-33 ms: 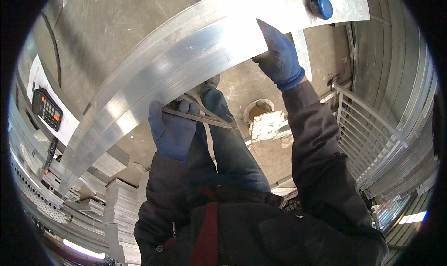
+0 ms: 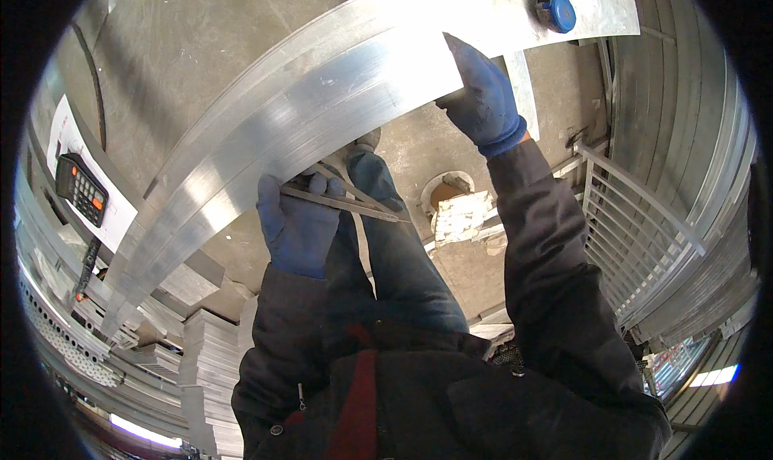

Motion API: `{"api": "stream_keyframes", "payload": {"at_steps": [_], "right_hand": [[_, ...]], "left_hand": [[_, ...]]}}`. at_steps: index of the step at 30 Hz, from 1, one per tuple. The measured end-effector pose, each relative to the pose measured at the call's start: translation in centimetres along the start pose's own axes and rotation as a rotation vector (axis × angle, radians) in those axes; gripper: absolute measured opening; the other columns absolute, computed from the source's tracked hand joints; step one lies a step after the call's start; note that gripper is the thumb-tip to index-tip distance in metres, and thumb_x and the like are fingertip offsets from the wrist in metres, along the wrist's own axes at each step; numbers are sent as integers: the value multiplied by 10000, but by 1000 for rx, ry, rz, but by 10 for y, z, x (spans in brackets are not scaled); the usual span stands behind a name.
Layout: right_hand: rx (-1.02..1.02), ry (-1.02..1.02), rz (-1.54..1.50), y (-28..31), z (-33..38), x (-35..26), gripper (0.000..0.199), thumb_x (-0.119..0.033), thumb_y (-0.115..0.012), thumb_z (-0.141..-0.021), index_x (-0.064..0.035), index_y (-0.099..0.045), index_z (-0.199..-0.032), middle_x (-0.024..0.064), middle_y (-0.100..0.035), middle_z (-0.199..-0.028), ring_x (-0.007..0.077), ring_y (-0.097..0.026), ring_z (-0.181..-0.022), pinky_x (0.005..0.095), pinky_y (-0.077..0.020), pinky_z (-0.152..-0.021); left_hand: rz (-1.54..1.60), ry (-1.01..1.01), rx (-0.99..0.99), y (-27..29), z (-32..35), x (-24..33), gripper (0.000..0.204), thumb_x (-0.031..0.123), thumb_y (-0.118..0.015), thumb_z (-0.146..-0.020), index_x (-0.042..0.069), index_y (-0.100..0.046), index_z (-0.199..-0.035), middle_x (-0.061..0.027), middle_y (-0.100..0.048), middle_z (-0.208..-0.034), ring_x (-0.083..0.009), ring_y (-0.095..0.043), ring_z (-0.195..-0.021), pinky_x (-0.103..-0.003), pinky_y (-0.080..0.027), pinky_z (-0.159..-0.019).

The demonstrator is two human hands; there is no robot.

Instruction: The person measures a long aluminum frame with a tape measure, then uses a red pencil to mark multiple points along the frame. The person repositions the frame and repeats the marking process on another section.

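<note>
My left hand (image 2: 298, 222), in a blue glove, is closed around a V-shaped metal tool (image 2: 346, 203) with two narrow flat arms that meet at the right. It is beside the near edge of a long, wide aluminium profile (image 2: 314, 106), which looks curved in this lens. Farther right, my gloved right hand (image 2: 483, 98) grips the profile's near edge, fingers over the top and thumb lower down. Strong glare washes out the metal by those fingers. A blue tape measure (image 2: 561, 11) rests on the profile's far right part.
At the left a calculator (image 2: 82, 190) sits on a paper sheet (image 2: 117, 218), with a dark marker-like tool (image 2: 88, 271) nearby. Stacked metal profiles (image 2: 211, 379) stand lower left. A white barred frame (image 2: 636, 226) leans at the right. A pale block (image 2: 461, 218) lies on the floor.
</note>
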State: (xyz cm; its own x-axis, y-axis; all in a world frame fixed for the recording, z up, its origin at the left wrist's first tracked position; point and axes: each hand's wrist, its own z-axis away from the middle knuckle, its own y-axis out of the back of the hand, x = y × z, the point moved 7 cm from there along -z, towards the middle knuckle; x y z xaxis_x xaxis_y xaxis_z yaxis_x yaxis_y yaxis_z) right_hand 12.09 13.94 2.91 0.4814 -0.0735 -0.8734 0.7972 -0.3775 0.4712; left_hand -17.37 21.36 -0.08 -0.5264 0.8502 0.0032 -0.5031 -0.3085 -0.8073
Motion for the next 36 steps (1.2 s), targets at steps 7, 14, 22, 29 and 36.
{"api": "stream_keyframes", "payload": {"at_steps": [7,14,22,29,36], "right_hand": [[2,-19,115,-1,2,-1,703,-33,-840,-889,-25,-559,-1533,194,-701,-1348,291,-753,-1062,369,-639,-901],[42,21,84,-2,2,-5,654,43,-755,-941,-89,-557,-1549,194,-663,-1419,300,-717,-1222,385,-666,-925],[52,39,130,-4,-1,-8,614,29,-743,-965,-78,-565,-1542,191,-661,-1420,304,-719,-1220,399,-665,-957],[31,-3,89,-5,1,-2,625,-27,-774,-954,-55,-561,-1540,182,-688,-1377,303,-723,-1205,386,-650,-923],[-1,8,111,-4,0,0,772,-71,-892,-846,-14,-545,-1534,199,-689,-1378,335,-707,-1232,397,-604,-1018]], "left_hand": [[-1,18,-38,0,-1,1,481,459,-655,-1080,90,-686,-1386,-140,-741,-1320,-293,-725,-1096,-506,-508,-1099],[46,36,-63,1,-2,0,498,459,-647,-1084,66,-677,-1389,-167,-735,-1325,-306,-725,-1101,-513,-499,-1126],[15,3,-31,3,-2,2,483,465,-631,-1094,64,-688,-1357,-166,-715,-1296,-307,-687,-1062,-522,-497,-1107],[-20,3,-24,4,-1,2,431,469,-628,-1094,131,-709,-1350,-158,-715,-1296,-303,-685,-1060,-522,-498,-1104],[-8,-3,-32,4,-1,1,462,478,-611,-1100,112,-692,-1369,-168,-723,-1303,-298,-700,-1080,-522,-502,-1096]]}}
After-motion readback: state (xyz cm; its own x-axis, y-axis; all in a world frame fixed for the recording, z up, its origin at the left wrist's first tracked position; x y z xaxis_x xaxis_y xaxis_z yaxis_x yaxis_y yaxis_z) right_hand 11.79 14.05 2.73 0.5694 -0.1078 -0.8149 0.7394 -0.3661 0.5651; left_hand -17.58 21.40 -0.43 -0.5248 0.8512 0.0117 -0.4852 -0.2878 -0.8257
